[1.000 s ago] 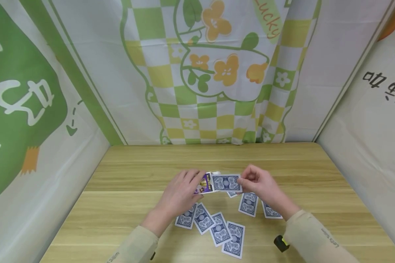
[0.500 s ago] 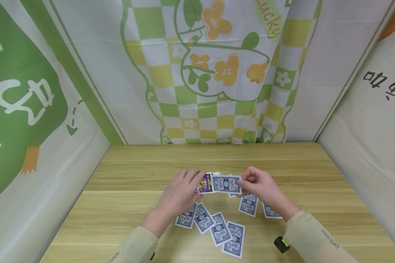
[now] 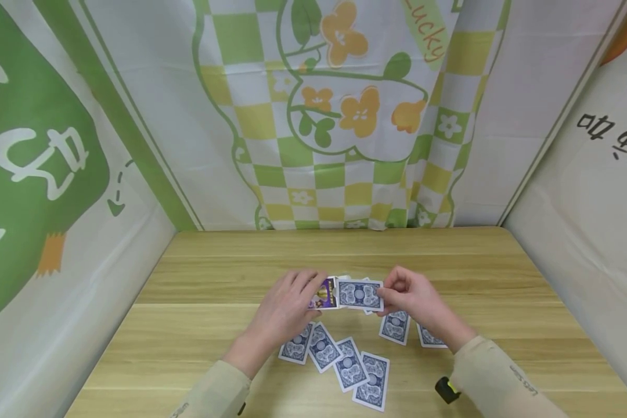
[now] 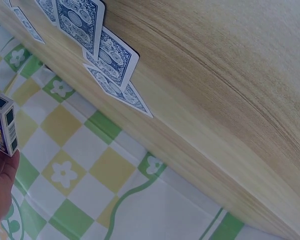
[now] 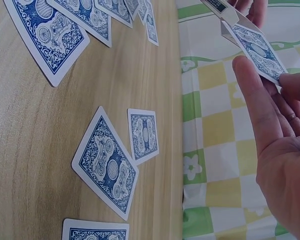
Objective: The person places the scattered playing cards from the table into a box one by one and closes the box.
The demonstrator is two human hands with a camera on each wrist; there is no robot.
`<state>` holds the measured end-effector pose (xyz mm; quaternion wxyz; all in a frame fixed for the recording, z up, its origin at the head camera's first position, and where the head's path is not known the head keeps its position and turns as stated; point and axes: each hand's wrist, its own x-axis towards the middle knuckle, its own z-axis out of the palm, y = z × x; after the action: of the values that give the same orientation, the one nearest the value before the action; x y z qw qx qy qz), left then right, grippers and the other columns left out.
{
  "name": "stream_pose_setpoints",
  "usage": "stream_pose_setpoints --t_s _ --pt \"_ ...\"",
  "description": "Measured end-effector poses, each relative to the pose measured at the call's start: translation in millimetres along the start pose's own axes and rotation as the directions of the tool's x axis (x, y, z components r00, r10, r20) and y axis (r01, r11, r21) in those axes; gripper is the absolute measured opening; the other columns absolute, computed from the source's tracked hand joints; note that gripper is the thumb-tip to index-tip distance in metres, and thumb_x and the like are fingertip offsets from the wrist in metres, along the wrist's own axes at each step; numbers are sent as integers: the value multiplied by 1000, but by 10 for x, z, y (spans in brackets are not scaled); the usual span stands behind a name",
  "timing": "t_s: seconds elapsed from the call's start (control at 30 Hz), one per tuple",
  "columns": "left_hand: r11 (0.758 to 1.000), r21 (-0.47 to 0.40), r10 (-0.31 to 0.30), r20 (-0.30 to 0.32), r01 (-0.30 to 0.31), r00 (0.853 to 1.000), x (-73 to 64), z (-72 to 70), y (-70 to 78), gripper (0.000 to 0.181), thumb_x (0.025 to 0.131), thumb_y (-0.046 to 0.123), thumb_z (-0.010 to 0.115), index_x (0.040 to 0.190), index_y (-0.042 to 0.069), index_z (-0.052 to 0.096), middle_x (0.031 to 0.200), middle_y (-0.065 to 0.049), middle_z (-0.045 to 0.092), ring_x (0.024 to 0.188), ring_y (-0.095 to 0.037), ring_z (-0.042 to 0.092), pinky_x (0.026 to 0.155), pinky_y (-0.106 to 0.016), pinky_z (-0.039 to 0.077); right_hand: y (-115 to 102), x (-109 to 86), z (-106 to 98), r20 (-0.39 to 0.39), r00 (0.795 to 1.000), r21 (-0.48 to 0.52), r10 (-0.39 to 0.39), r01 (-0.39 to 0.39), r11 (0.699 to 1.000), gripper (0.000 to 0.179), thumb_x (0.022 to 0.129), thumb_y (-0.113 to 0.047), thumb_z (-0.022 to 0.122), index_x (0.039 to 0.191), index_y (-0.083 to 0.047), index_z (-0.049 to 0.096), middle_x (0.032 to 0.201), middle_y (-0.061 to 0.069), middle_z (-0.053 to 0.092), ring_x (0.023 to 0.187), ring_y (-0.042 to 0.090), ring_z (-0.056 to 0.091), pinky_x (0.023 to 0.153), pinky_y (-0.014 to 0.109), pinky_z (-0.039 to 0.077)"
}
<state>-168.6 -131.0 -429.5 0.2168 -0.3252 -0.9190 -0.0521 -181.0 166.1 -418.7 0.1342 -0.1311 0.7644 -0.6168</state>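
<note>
My left hand (image 3: 288, 302) holds a purple-and-white card box (image 3: 324, 293), its open end toward the right. At that end a blue-backed playing card (image 3: 360, 294) stretches across to my right hand (image 3: 414, 296), which pinches its far end between thumb and fingers. The right wrist view has the card (image 5: 260, 51) lined up with the box opening, beside the lifted flap (image 5: 235, 19). In the left wrist view the box (image 4: 2, 122) sits above the fingertips at the left edge. Part of the box is hidden under my left hand.
Several blue-backed cards (image 3: 347, 364) lie fanned on the wooden table (image 3: 214, 342) in front of my hands. More cards (image 3: 395, 327) lie below my right hand, partly covered. A black object (image 3: 446, 389) is near the right sleeve. A checked cloth (image 3: 339, 191) hangs behind the table.
The card and my right hand have shifted slightly toward me, uncovering a bit more of a card behind. My left hand and the box have hardly moved.
</note>
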Motion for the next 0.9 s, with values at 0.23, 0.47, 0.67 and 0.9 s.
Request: stream_pose_setpoints --t_s 0.23,0.47,0.67,0.9 --pt "1000 1 30 -4 -30 1000 1 5 6 85 78 29 89 150 10 48 137 -7 57 121 -27 57 107 -41 50 -7 -3 28 -21 999 -5 34 -34 999 23 98 -12 67 103 4 52 78 19 69 73 35 74 70 51 64" --pt "998 2 56 -20 -56 998 5 11 6 83 79 28 88 149 9 48 137 -8 57 121 -27 57 108 -41 50 -22 2 56 -33 998 -16 52 -53 998 24 99 -15 67 104 3 52 78 24 71 68 35 74 64 49 64" --pt "998 -7 60 -16 -60 998 14 12 10 83 79 28 88 149 10 49 137 -7 57 121 -26 57 108 -41 50 -25 3 81 -37 997 -5 65 -65 998 27 99 -19 68 106 4 53 82 26 71 68 34 73 67 52 64" --pt "998 -14 65 -23 -65 998 18 21 23 84 77 27 90 149 10 49 135 -8 58 119 -26 58 107 -42 51 -16 13 141 -44 997 -17 65 -66 998 28 99 -21 68 106 3 56 75 19 71 65 33 72 62 47 64"
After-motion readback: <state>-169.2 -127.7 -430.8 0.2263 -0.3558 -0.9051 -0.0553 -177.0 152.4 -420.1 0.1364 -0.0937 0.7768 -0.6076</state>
